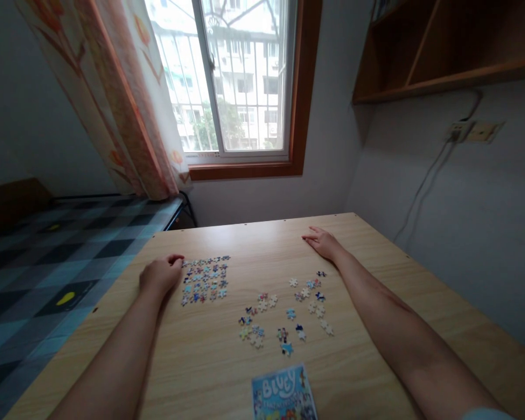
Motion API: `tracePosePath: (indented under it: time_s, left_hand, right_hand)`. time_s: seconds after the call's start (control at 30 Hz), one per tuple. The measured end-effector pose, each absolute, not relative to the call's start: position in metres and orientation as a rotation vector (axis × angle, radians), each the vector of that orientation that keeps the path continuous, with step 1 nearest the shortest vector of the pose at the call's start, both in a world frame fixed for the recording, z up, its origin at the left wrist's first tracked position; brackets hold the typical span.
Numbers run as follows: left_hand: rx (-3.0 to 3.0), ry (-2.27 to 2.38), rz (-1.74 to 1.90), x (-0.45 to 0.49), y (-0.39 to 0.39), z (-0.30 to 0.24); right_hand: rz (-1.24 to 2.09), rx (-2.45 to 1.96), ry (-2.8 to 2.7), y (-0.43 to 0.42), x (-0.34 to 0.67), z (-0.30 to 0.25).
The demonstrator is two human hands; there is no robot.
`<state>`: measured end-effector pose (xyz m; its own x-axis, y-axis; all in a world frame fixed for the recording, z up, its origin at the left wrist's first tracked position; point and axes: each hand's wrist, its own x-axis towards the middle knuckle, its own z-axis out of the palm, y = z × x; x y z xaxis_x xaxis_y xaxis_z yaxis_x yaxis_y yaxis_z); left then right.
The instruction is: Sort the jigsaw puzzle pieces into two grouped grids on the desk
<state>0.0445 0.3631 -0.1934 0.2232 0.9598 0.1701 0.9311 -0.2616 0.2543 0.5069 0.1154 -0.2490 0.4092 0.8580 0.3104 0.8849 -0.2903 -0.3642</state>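
My left hand (161, 275) rests on the table at the left, its fingers curled together by the top left corner of laid-out jigsaw pieces (205, 280). Whether a piece is between the fingertips is hidden. These pieces lie in several neat rows, close together but apart. My right hand (322, 241) lies on the far right of the table with its fingers stretched out, holding nothing. Loose jigsaw pieces (291, 314) are scattered between my forearms, some coloured side up, others pale side up. A blue puzzle box (283, 394) marked "Bluey" lies at the near edge of the view.
The pale wooden table (262, 245) reaches towards a window (245, 87) with a flowered curtain (126, 105). A bed (91, 245) with a checked cover stands on the left. A wooden shelf (455, 81) and a socket with a cable (420, 192) are on the right wall.
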Motion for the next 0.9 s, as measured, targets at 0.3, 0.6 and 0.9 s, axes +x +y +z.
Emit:
tracePosePath:
  time_s: [0.3,0.6,0.9]
  left_hand:
    - [2.408,1.829,0.463,0.0438,0.3644,-0.1945]
    - [2.396,1.835,0.457,0.0439,0.3644,-0.1944]
    - [2.412,1.817,0.454,0.0439,0.3641,-0.1951]
  right_hand:
    - [-0.075,-2.146,-1.476,0.1154,0.5079,-0.2516]
    - [-0.115,-2.132,-1.418,0.115,0.5079,-0.2488]
    - [-0.163,-2.161,-1.344,0.1162,0.5071,-0.2481]
